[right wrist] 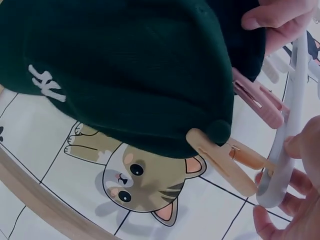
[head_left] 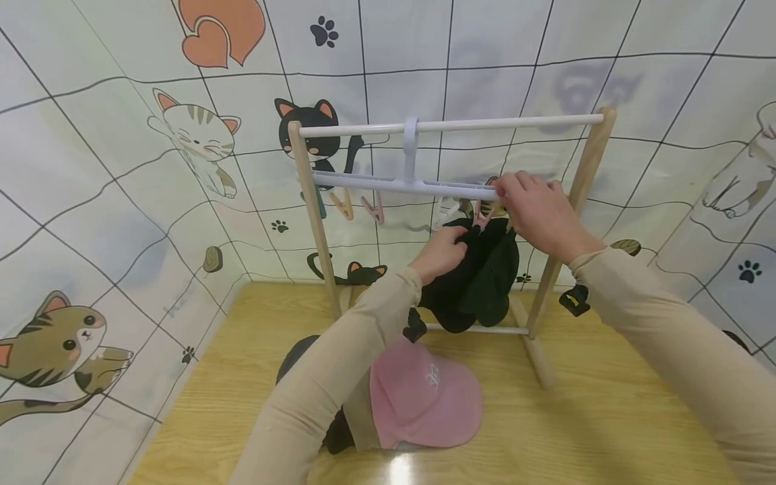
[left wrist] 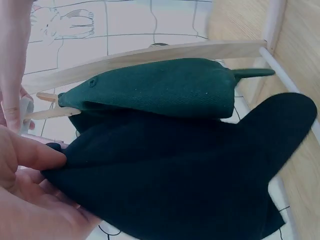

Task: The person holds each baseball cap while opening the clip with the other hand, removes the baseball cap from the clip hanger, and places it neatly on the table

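Observation:
My left hand (head_left: 441,254) pinches the top edge of a black cap (left wrist: 165,172) between thumb and fingers. Beside that cap a dark green cap (right wrist: 125,70) with a white emblem hangs by its top from an orange clothespin (right wrist: 222,162). A pink clothespin (right wrist: 257,100) on the same white clip hanger (head_left: 364,181) has its tip at the black cap's edge, partly behind the green cap in the right wrist view. With thumb and fingers curled, my right hand (head_left: 541,212) grips the hanger's right end.
The hanger hooks over the top rod of a wooden rack (head_left: 588,165). More clothespins (head_left: 374,207) dangle at its left. On the wooden table (head_left: 545,431) lie a pink cap (head_left: 424,397) and darker caps partly behind my left sleeve. A cat-print cloth (head_left: 400,40) stands behind.

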A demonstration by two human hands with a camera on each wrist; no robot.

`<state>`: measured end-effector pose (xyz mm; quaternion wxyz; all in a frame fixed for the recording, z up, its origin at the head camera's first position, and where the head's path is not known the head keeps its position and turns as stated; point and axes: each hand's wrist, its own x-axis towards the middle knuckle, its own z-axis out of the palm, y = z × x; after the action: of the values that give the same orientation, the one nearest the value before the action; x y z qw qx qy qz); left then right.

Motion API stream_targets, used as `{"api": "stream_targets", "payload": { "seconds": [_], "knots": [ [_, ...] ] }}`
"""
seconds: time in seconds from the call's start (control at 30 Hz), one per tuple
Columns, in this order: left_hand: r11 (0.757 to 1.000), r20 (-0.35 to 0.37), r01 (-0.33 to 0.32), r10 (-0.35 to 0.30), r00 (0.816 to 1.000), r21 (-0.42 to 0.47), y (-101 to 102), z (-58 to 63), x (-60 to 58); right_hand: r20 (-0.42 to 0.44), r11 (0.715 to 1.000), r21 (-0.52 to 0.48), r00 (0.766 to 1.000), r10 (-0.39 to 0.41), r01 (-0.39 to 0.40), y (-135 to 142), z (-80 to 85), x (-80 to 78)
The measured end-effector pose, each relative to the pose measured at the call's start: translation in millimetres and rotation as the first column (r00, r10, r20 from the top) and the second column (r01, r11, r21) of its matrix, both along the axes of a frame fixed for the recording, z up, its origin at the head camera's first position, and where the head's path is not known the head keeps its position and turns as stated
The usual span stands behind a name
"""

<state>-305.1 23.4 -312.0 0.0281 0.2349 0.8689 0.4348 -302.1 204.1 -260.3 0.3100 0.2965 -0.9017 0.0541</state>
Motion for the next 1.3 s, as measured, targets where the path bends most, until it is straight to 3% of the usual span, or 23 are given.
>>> {"api": "stream_targets", "payload": {
  "seconds": [0.23,0.3,0.53,0.63,0.8,1.0,1.3],
  "knots": [
    [0.998,0.044,-0.023,0.020,0.999,0.061,1,7.6,3.5,-0.210,0.997,-0.047,0.976,-0.065,0.057,-5,0.5,3.9],
    [0.997,0.051,-0.030,0.027,0.998,0.064,2,9.5,5.2,-0.231,0.995,-0.045,0.967,-0.102,0.094,-9,-0.4,7.6],
    [0.999,0.008,0.000,-0.001,1.000,0.037,5,14.7,9.2,-0.135,0.954,0.008,0.946,-0.295,0.299,-26,-1.6,14.6],
    [0.999,-0.008,0.016,-0.015,1.000,0.030,4,16.1,9.1,-0.142,0.937,0.021,0.929,-0.342,0.348,-31,0.3,14.6],
    [0.999,-0.033,0.036,-0.036,0.999,-0.007,3,17.7,8.2,-0.153,0.920,0.017,0.910,-0.386,0.392,-40,7.4,12.7],
    [0.994,-0.110,0.038,-0.049,0.993,-0.107,2,18.8,7.2,-0.042,0.890,0.059,0.892,-0.450,0.451,-50,16.3,10.6],
    [0.995,-0.101,0.073,-0.080,0.992,-0.069,6,20.3,9.4,-0.006,0.886,-0.001,0.886,-0.464,0.464,-54,15.5,7.4]
  ]
}}
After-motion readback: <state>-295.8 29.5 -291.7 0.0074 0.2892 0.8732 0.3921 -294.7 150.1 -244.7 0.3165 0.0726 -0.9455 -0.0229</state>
